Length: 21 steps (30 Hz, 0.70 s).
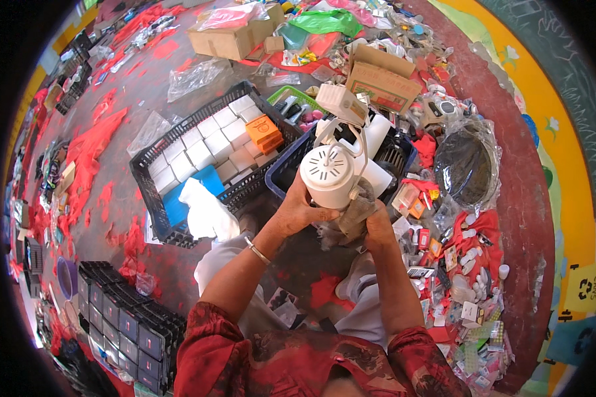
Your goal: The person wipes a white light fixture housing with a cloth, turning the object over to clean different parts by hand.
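Observation:
My left hand point(300, 210) grips the underside of a white cylindrical track spotlight point(329, 173), held up in front of me with its vented round end facing the camera. The lamp's white bracket and box-shaped adapter point(341, 102) stick out above it. My right hand point(377, 226) holds a grey cloth point(352, 218) pressed against the lamp's right side. A metal bangle sits on my left wrist. Both forearms come up from the lower edge in red patterned sleeves.
A black crate point(153, 198) of small white boxes and an orange box stands to the left. A blue basket point(281, 175) lies behind the lamp. Cardboard boxes point(381, 79), a black bagged disc point(463, 165), small packaged parts and stacked black trays point(122, 317) litter the red-strewn floor.

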### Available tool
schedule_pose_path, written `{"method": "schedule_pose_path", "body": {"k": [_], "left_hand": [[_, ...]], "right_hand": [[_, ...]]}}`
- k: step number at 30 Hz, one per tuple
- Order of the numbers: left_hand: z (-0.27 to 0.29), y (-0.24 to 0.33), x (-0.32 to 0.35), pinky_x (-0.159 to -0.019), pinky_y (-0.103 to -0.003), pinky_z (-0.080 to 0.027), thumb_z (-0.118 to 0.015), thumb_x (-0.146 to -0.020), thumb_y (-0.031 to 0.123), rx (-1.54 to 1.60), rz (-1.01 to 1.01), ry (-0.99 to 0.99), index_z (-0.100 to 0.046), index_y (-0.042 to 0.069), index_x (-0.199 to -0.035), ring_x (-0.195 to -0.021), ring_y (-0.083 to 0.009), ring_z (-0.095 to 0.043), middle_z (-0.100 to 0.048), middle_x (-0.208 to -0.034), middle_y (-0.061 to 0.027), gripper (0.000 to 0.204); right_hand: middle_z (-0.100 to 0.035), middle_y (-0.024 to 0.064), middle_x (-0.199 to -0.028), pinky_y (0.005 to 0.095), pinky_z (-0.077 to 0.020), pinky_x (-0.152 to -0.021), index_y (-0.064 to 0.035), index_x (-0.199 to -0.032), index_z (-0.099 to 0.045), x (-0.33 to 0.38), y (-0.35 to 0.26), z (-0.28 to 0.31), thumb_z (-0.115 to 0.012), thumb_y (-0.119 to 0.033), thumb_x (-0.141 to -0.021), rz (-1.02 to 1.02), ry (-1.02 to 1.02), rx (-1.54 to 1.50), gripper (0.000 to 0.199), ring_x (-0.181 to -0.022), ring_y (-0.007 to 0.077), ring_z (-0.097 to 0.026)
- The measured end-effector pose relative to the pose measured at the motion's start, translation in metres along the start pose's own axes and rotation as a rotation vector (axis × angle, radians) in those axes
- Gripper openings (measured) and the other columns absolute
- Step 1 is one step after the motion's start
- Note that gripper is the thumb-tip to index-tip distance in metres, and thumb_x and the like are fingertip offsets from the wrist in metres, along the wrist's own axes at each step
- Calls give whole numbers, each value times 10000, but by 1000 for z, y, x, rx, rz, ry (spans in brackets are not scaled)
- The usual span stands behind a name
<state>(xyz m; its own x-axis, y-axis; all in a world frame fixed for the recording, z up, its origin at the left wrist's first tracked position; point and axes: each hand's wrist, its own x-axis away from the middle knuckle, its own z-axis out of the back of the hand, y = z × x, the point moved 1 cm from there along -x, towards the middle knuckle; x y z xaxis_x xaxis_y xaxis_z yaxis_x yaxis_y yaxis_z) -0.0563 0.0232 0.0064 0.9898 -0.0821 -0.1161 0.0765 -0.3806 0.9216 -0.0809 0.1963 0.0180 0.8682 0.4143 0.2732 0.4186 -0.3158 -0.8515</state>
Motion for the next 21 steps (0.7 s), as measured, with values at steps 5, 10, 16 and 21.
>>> {"method": "schedule_pose_path", "body": {"k": [5,10,16,21], "left_hand": [[-8,5,3,-936,-299,-388,-863,-521,173,-40,-164,221,-454,16,-1218,-1032,-157,-507,-549,-1115,-46,823],[-3,17,3,-891,-296,-416,-819,-573,205,-40,57,54,-474,12,-1197,-989,-151,-525,-565,-1087,-55,739],[-1,12,6,-811,-280,-460,-785,-598,210,-62,113,201,-529,8,-1128,-891,-142,-567,-599,-1012,-58,622],[-13,11,-1,-783,-281,-477,-750,-628,207,-305,190,133,-563,3,-1069,-831,-152,-589,-617,-943,-58,520]], "right_hand": [[-614,19,-995,268,-487,-754,-63,-1140,-561,-1,3,-8,-621,-276,-843,-98,-58,9,371,-856,115,-596],[-628,22,-946,256,-489,-704,-54,-1064,-611,1,7,-8,-614,-288,-847,-64,-35,128,319,-810,116,-600],[-647,42,-859,269,-508,-675,-23,-939,-662,-6,-4,26,-613,-134,-828,90,183,155,164,-754,143,-621],[-642,64,-898,302,-502,-717,-14,-1003,-605,0,-34,6,-644,-113,-762,600,211,487,263,-807,186,-622]]}}
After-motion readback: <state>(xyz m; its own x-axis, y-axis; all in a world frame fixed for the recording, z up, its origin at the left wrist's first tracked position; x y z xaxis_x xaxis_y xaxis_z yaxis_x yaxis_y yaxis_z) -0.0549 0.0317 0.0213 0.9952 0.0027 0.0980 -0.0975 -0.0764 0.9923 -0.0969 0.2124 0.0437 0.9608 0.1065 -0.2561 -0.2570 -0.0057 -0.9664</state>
